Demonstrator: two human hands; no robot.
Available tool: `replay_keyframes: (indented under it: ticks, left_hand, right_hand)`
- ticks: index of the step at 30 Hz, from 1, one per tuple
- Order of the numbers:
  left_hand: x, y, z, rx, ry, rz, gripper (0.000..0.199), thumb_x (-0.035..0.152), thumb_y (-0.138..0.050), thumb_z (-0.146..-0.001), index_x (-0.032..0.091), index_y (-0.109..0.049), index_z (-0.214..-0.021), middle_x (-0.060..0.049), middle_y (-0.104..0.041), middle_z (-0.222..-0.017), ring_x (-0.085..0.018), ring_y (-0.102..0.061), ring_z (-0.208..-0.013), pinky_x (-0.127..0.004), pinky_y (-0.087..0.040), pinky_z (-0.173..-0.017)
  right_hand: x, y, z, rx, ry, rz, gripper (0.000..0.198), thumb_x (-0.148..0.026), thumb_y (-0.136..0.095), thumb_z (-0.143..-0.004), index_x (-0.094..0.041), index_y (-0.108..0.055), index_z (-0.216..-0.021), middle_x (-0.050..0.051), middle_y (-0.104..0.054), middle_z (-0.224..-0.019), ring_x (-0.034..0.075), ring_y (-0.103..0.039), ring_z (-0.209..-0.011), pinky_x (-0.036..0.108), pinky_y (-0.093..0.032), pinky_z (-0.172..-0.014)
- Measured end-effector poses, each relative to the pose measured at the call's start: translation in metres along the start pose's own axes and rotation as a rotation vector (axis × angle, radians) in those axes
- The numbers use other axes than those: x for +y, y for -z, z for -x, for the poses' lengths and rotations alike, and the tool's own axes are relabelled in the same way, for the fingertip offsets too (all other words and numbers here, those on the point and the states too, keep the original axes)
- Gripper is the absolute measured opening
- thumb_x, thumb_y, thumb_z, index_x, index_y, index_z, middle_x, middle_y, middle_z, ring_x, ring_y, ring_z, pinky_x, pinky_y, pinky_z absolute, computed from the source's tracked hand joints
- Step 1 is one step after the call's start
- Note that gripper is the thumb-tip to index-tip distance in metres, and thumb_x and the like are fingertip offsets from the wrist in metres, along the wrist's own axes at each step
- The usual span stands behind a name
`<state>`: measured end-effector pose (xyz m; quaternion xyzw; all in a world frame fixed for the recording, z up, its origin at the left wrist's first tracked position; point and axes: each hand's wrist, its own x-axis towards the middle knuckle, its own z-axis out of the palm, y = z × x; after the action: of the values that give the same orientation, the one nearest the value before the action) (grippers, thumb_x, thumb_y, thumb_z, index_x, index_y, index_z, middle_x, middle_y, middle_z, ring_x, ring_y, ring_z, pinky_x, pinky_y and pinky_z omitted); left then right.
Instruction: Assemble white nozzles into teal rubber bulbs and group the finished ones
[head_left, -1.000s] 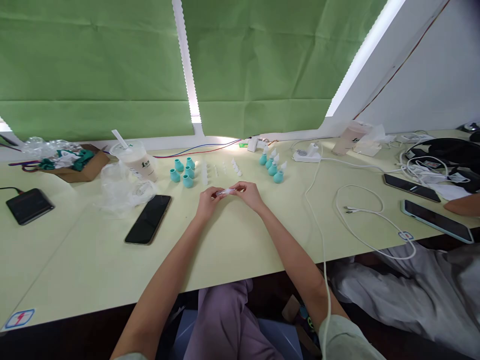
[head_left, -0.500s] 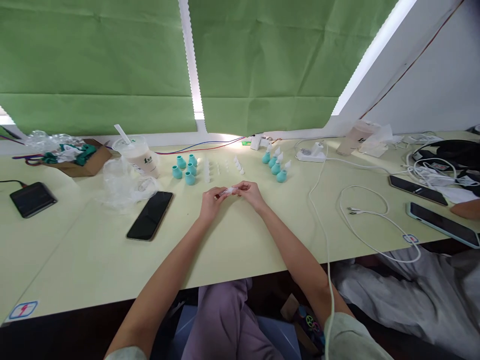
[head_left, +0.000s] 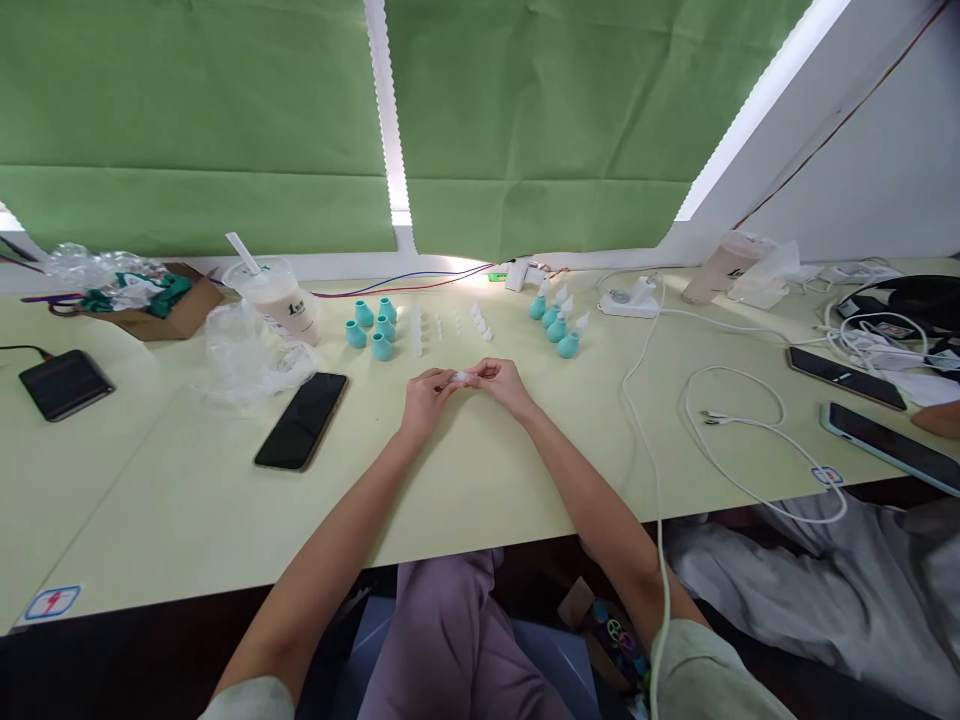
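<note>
Between both sets of fingertips is a small translucent white plastic piece [head_left: 461, 377], held just above the table. My left hand [head_left: 426, 402] pinches its left end, and my right hand [head_left: 501, 385] pinches the right end. Fingers cover much of it, so its exact kind is unclear. Beyond my hands stand several open turquoise bulbs [head_left: 382, 346] at the left. Rows of small clear and white plastic parts [head_left: 416, 332] lie beside them. Farther right are several turquoise bulbs with white pointed tips [head_left: 568, 345].
A black phone [head_left: 301, 421] lies left of my arms, near a plastic drink cup [head_left: 271, 298] and a crumpled bag. A cardboard box [head_left: 184, 310] sits at far left. White cables [head_left: 654, 450] and a power strip [head_left: 631, 304] are at right. Another person's hand [head_left: 937, 420] shows at the right edge.
The camera view has shifted slightly. Both hands stay together around the small white piece, with the fingers a little closer over it.
</note>
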<state>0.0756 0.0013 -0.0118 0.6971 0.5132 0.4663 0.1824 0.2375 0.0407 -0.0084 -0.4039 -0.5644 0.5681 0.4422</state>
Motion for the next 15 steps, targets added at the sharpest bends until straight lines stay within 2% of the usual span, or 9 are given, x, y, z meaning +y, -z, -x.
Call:
replay_keyframes:
  ticks: [6, 10, 15]
  left_hand:
    - [-0.006, -0.001, 0.001, -0.04, -0.073, -0.083, 0.026, 0.038, -0.052, -0.083, 0.02, -0.07, -0.082, -0.006, -0.067, -0.084, -0.015, -0.059, -0.07, -0.026, -0.043, -0.065]
    - [-0.01, 0.0, -0.003, -0.109, -0.085, -0.142, 0.023, 0.037, -0.053, -0.083, 0.02, -0.069, -0.086, -0.005, -0.066, -0.083, -0.014, -0.059, -0.07, -0.025, -0.043, -0.064]
    - [-0.009, -0.001, -0.008, -0.083, -0.045, -0.161, 0.021, 0.033, -0.055, -0.082, 0.019, -0.063, -0.095, -0.004, -0.063, -0.085, -0.013, -0.057, -0.07, -0.025, -0.045, -0.065]
  right_hand:
    - [0.005, 0.002, -0.001, -0.046, 0.004, -0.021, 0.037, -0.043, -0.081, -0.049, -0.016, -0.065, -0.067, 0.005, -0.069, -0.072, 0.016, -0.064, -0.066, 0.031, -0.05, -0.073]
    - [0.005, 0.006, -0.003, -0.108, -0.005, 0.037, 0.037, -0.043, -0.08, -0.052, -0.015, -0.063, -0.069, 0.004, -0.069, -0.073, 0.016, -0.064, -0.069, 0.03, -0.05, -0.074]
    - [-0.003, 0.011, -0.004, -0.163, -0.026, 0.03, 0.038, -0.045, -0.075, -0.059, -0.017, -0.063, -0.083, 0.004, -0.069, -0.085, 0.015, -0.065, -0.072, 0.027, -0.052, -0.068]
